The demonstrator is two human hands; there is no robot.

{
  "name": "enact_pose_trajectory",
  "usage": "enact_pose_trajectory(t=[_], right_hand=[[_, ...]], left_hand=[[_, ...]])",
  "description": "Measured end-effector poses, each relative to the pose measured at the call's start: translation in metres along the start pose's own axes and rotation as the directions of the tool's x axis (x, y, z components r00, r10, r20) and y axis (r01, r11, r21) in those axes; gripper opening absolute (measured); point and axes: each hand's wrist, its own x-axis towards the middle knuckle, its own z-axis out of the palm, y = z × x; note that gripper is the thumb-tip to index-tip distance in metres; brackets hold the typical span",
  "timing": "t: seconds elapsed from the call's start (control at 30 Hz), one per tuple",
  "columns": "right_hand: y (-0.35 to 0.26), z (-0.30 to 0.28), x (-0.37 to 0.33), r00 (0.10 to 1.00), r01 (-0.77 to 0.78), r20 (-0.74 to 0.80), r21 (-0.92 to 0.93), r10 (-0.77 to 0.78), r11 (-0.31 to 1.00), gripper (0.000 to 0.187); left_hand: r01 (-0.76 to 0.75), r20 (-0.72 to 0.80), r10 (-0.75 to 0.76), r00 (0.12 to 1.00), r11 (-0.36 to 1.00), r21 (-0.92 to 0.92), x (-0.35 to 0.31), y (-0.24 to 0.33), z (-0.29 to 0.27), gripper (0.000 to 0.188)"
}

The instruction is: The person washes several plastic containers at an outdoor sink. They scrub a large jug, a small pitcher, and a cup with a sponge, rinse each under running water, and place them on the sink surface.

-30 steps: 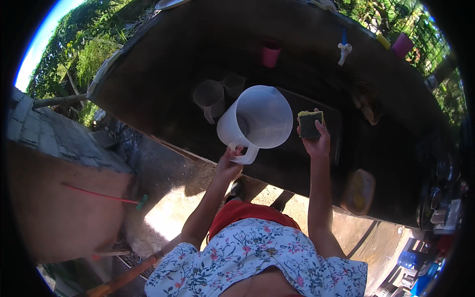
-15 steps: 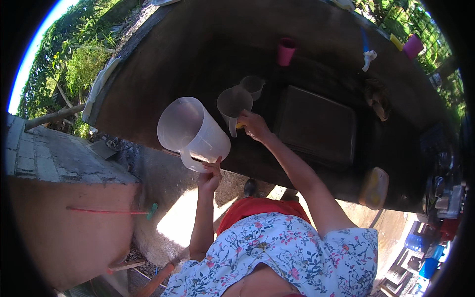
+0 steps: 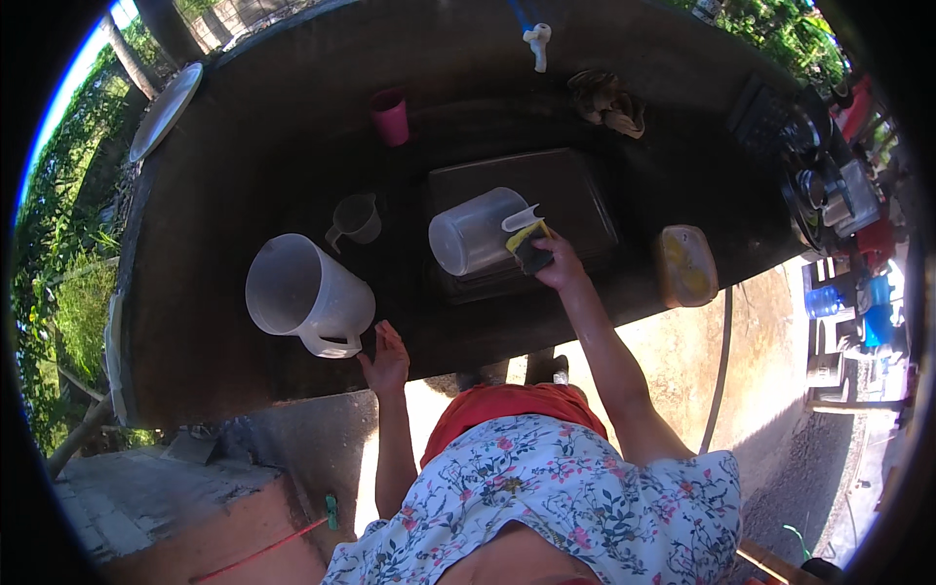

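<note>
My right hand (image 3: 558,261) is closed on a sponge (image 3: 529,248), yellow with a dark scouring side. The sponge is up against the handle of a clear plastic jug (image 3: 476,232), tilted on its side over the dark tray; whether my fingers also grip that handle I cannot tell. My left hand (image 3: 387,363) is open, fingers stretched, just beside the handle of a larger translucent jug (image 3: 307,292) standing on the dark counter (image 3: 409,336). Behind them is a small clear measuring cup (image 3: 358,218).
A rectangular tray (image 3: 585,195) lies mid-counter. Farther back are a pink cup (image 3: 390,119), a white tap (image 3: 537,44) and a crumpled cloth (image 3: 606,102). A lidded tub (image 3: 686,266) sits at the front edge. Pots (image 3: 814,185) crowd the right end.
My left hand has let go of the large jug, which now stands on the counter. My right hand has carried the smaller jug and sponge rightward over the tray. The view has shifted right.
</note>
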Motion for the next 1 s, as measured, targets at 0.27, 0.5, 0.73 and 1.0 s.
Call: enact_pose_trajectory(t=[0.27, 0.5, 0.73, 1.0], right_hand=[[-0.122, -0.078, -0.077, 0.99, 0.015, 0.135, 0.102, -0.028, 0.995, 0.039], [-0.25, -0.132, -0.122, 0.996, 0.033, -0.06, -0.422, -0.065, 0.906, 0.038], [-0.291, -0.138, -0.172, 0.735, 0.334, -0.061, -0.834, -0.675, 0.438, 0.033], [-0.251, -0.16, -0.191, 0.559, 0.104, 0.366, -0.921, -0.744, -0.375, 0.026]], left_hand=[[0.068, -0.011, -0.409, 0.913, 0.126, 0.99, 0.11, -0.224, 0.039, 0.074], [-0.792, -0.261, -0.896, 0.36, -0.441, 0.423, 0.117, -0.481, 0.067, 0.067], [-0.525, -0.048, -0.889, 0.456, -0.312, 0.792, 0.119, -0.544, -0.01, 0.019], [-0.24, -0.025, -0.642, 0.766, -0.322, 0.916, 0.09, -0.559, -0.037, 0.015]])
